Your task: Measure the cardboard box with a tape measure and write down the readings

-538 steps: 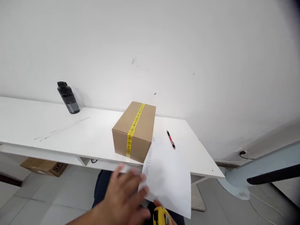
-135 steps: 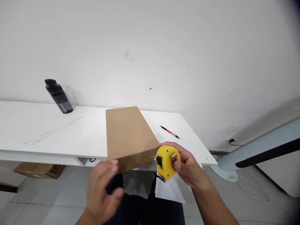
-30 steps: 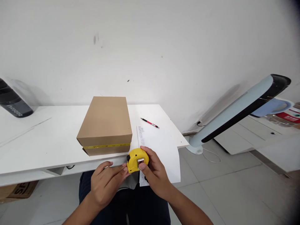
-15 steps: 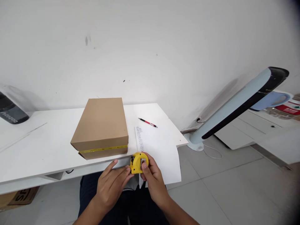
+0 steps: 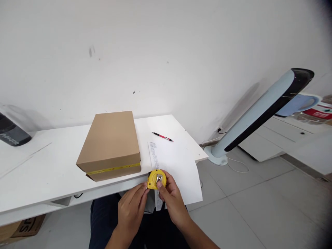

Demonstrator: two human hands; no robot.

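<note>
A yellow tape measure (image 5: 153, 180) is held in my right hand (image 5: 173, 199), its thumb pressed by the metal clip on the case. My left hand (image 5: 133, 204) pinches at the lower left corner of the case, where the tape's end comes out; the fingertips cover most of that end. Beyond my hands, a closed brown cardboard box (image 5: 111, 138) with a yellow strip along its front side rests near the desk's front edge. Written sheets of paper (image 5: 176, 166) lie to its right and hang over the edge. On the paper's far side is a red and black pen (image 5: 162, 137).
The white desk (image 5: 59, 155) stands against a wall. A dark bottle (image 5: 14, 133) is at the far left, and a carton (image 5: 24, 228) sits below. To the right, a tall pale-blue and black appliance (image 5: 255, 119) stands on the floor before a white cabinet (image 5: 282, 133).
My left hand's fingers have drawn together at the tape measure's corner; the index finger was raised before. The tape measure has turned slightly and shifted a little right. The view has shifted slightly.
</note>
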